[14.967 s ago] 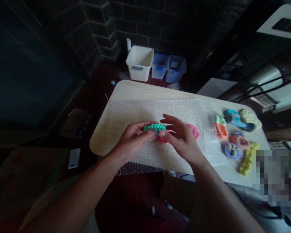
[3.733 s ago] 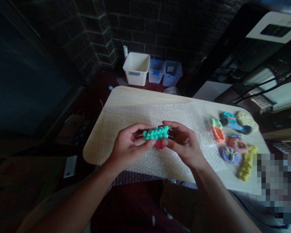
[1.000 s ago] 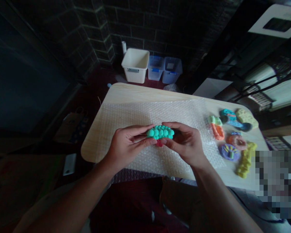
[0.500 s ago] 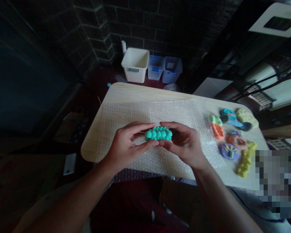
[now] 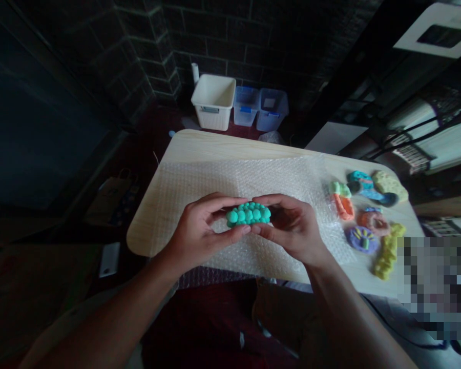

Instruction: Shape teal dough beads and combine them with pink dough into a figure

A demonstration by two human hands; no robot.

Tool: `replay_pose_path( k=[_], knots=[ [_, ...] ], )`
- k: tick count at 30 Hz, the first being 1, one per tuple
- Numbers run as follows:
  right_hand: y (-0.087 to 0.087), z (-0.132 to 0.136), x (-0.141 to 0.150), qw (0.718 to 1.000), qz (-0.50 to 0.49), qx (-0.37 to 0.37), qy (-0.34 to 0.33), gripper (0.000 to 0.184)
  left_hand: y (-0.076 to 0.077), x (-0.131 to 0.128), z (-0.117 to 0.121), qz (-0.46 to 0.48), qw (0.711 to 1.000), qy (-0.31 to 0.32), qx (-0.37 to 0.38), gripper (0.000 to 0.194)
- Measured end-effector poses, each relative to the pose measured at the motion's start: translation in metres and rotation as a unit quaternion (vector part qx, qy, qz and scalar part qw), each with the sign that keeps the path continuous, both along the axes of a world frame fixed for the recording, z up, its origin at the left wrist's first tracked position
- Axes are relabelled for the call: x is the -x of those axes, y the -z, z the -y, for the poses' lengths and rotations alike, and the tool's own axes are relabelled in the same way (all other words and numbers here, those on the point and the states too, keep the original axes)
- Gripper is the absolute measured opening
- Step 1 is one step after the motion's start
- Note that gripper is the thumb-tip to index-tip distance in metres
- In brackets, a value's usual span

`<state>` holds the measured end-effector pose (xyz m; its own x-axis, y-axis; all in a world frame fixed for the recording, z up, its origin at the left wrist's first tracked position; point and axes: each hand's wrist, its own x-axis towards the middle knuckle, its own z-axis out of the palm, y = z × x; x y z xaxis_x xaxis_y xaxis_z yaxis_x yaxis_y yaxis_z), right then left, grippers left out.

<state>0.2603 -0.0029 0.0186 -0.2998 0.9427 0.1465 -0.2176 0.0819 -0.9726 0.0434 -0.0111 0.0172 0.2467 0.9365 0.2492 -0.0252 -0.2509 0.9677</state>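
Note:
Between both hands I hold a turquoise, bumpy piece point(image 5: 249, 214) that looks like modelling clay built from many small balls. My left hand point(image 5: 202, 221) grips its left part, thumb at the near side and fingers at the far side. On the right, my right hand point(image 5: 292, 223) pinches it the same way, the thumbs almost touching. The piece is held above a sheet of bubble wrap point(image 5: 200, 184) spread over the pale wooden table point(image 5: 211, 143). Its underside is hidden.
Several coloured clay-like pieces lie at the table's right: an orange and green one point(image 5: 343, 205), a purple disc point(image 5: 363, 240), a yellow strip point(image 5: 389, 252) and a blue one point(image 5: 372, 190). A white bin point(image 5: 214, 110) and two clear boxes point(image 5: 246, 107) stand behind the table.
The turquoise piece has turned slightly in my fingers and moved a little left. Both hands keep their hold on it.

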Motion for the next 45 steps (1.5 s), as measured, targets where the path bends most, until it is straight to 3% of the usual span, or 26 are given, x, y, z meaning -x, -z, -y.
replay_pose_path(
  k=[14, 18, 23, 27, 31, 34, 37, 45],
  knots=[
    [0.0002, -0.0005, 0.0009, 1.000, -0.003, -0.020, -0.009, 0.045, -0.0019, -0.0008, -0.0006, -0.041, 0.997, -0.012, -0.060, 0.038],
    [-0.0010, -0.0005, 0.0011, 1.000, -0.020, 0.012, -0.008, 0.049, -0.0015, -0.0016, 0.0004, -0.016, 0.999, -0.032, -0.036, 0.037],
    [-0.0003, -0.0008, 0.0003, 0.999, 0.006, -0.020, 0.024, 0.040, -0.0014, -0.0016, 0.0010, -0.011, 0.999, -0.029, -0.023, 0.037],
    [0.0004, -0.0011, 0.0001, 1.000, -0.009, 0.002, 0.014, 0.045, -0.0008, -0.0016, 0.0016, 0.000, 1.000, -0.029, -0.010, 0.038],
    [-0.0001, -0.0019, -0.0003, 0.999, 0.014, -0.033, 0.038, 0.039, -0.0015, -0.0027, 0.0020, 0.021, 1.000, -0.017, 0.006, 0.040],
    [-0.0016, -0.0018, 0.0005, 0.999, 0.001, -0.019, 0.027, 0.043, -0.0024, -0.0035, 0.0015, 0.036, 0.999, -0.014, 0.013, 0.040],
    [-0.0025, -0.0016, 0.0017, 1.000, -0.011, -0.017, 0.007, 0.049, -0.0041, -0.0040, 0.0009, 0.014, 1.000, -0.021, -0.011, 0.038],
    [-0.0009, -0.0025, 0.0004, 0.997, 0.022, -0.073, 0.012, 0.041, -0.0076, -0.0041, 0.0015, -0.023, 0.998, -0.034, -0.057, 0.034]
  ],
)
